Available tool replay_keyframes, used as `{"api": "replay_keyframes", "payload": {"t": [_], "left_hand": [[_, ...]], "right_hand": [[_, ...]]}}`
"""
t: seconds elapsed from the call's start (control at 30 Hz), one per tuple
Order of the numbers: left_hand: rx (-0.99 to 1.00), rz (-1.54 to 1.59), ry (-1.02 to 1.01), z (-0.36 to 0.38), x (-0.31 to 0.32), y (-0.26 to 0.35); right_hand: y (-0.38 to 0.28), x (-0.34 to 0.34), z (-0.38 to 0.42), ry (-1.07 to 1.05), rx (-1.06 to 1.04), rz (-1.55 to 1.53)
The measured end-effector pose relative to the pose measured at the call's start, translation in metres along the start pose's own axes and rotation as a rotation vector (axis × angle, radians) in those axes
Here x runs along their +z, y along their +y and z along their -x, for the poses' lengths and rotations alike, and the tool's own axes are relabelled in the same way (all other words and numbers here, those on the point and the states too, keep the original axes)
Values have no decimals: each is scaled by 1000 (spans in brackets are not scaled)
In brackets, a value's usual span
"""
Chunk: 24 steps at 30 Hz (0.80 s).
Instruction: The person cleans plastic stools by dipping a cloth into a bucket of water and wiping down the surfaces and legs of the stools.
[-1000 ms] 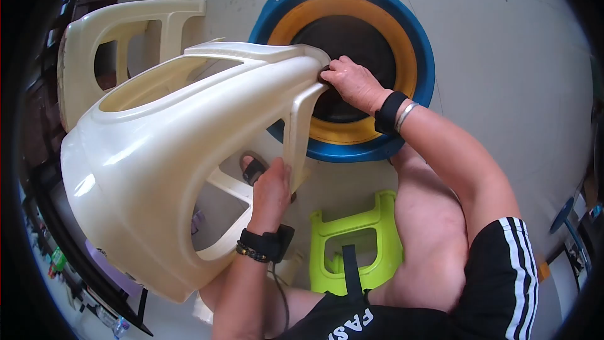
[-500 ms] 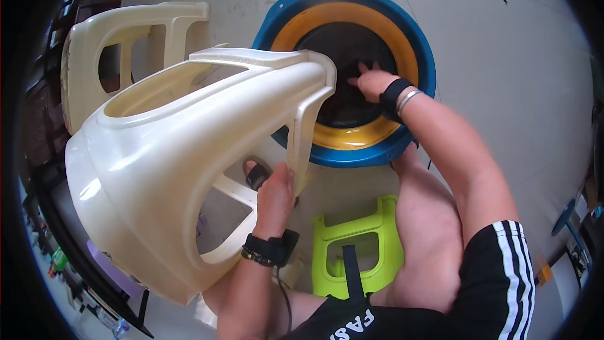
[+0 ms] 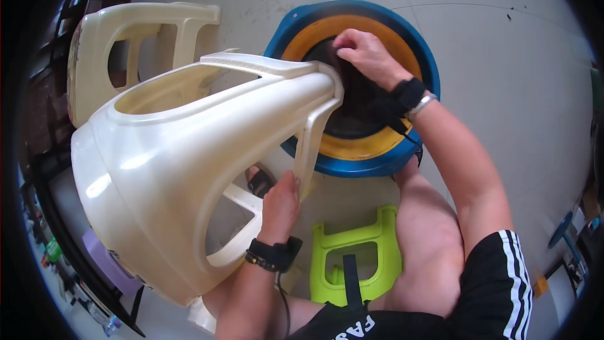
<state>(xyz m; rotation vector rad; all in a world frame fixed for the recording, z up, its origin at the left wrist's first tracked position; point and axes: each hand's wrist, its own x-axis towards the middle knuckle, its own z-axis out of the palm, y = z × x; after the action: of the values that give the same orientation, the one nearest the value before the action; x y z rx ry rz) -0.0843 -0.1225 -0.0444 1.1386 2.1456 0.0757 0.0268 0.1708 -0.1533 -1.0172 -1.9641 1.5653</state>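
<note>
A large cream plastic stool (image 3: 157,145) lies tipped across the left and middle of the view. My left hand (image 3: 280,204) is closed round one of its legs. Beyond the stool's leg ends stands a round basin (image 3: 430,82), blue at the rim and orange inside, with dark contents at the bottom. Over this basin my right hand (image 3: 368,56) pinches a dark, wet-looking cloth (image 3: 350,85), which hangs below the fingers. Its lower part merges with the dark basin bottom, so I cannot make out its edges.
A second cream stool (image 3: 94,56) lies on its side at the upper left. Between my legs is a small lime-green stool (image 3: 324,277). A dark rack (image 3: 47,182) and a purple plastic item (image 3: 110,264) are along the left. A sandalled foot (image 3: 258,179) shows behind the stool.
My right hand has risen from the basin's bottom and moved up and left, fingers now closed on the dark cloth. My left hand keeps its hold; the whole view has shifted slightly.
</note>
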Motion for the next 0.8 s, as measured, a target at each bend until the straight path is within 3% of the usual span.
{"api": "replay_keyframes", "payload": {"t": [0.1, 0.17, 0.37, 0.5, 0.53, 0.63, 0.8], "left_hand": [[-25, 4, -6, 0, -5, 7], [-34, 3, -17, -1, -7, 10], [-29, -14, -46, 0, -6, 4], [-80, 4, -104, 1, -5, 1], [-81, -9, -109, 0, -5, 2], [-148, 51, -93, -3, -6, 5], [-44, -9, -11, 0, 1, -1]], "right_hand": [[5, 37, -12, 19, -46, -223], [12, 55, -8, -127, -46, -100], [18, 47, 20, -103, -89, 139], [15, 51, 21, -91, -141, -25], [16, 49, 21, -143, -185, 67], [7, 41, 29, -160, -24, 436], [20, 38, 17, -106, -53, 306]]}}
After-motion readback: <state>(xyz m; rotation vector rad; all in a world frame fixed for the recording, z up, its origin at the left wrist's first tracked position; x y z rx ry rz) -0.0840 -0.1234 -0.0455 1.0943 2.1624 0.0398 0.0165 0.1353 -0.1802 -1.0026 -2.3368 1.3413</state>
